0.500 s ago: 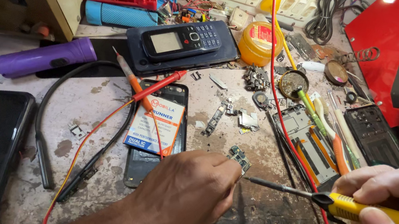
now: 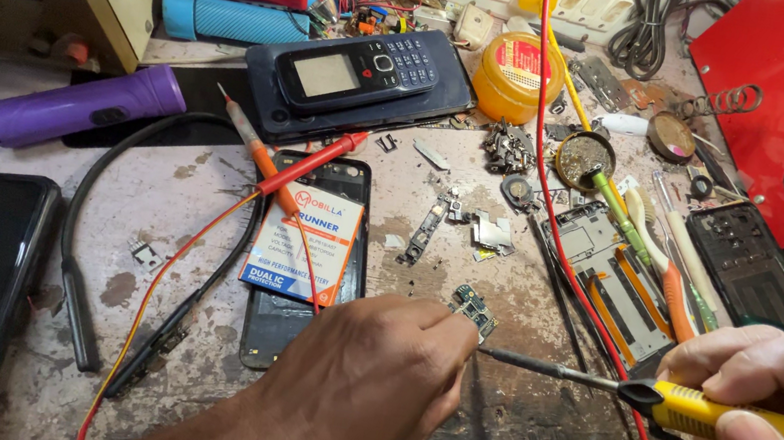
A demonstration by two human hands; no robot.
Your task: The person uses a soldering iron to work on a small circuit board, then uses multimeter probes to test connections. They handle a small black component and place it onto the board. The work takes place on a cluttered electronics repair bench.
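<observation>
Head view: I look down on a scarred, cluttered desk (image 2: pixel 161 210) and my two hands at work on a small circuit board (image 2: pixel 474 310). My left hand (image 2: pixel 371 379) rests knuckles-up on the desk, its grip pinching the board at the fingertips and holding it just off the surface near the middle of the bench. My right hand (image 2: pixel 768 431) is closed around the yellow handle of a soldering iron (image 2: pixel 651 397), whose dark tip reaches leftward to a point just beside the board — whether it actually touches, I cannot tell.

As for progress, I judge the job to be midway. An opened phone (image 2: pixel 297 329) lies face down just left of my left hand with a white-and-blue battery (image 2: pixel 300 243) resting on it, and two red-tipped probes (image 2: pixel 304 163) cross over its top edge, their red and orange leads trailing toward me. Loose metal shields and small parts (image 2: pixel 472 226) are scattered between that phone and a stripped phone frame (image 2: pixel 607 274) to the right, so disassembly looks done. The board work itself appears in hand — nothing is reassembled.

Farther back sit a keypad phone (image 2: pixel 356 69) on a larger dark handset, a purple torch (image 2: pixel 74 108) and an amber tub of flux paste (image 2: pixel 517 75).
</observation>
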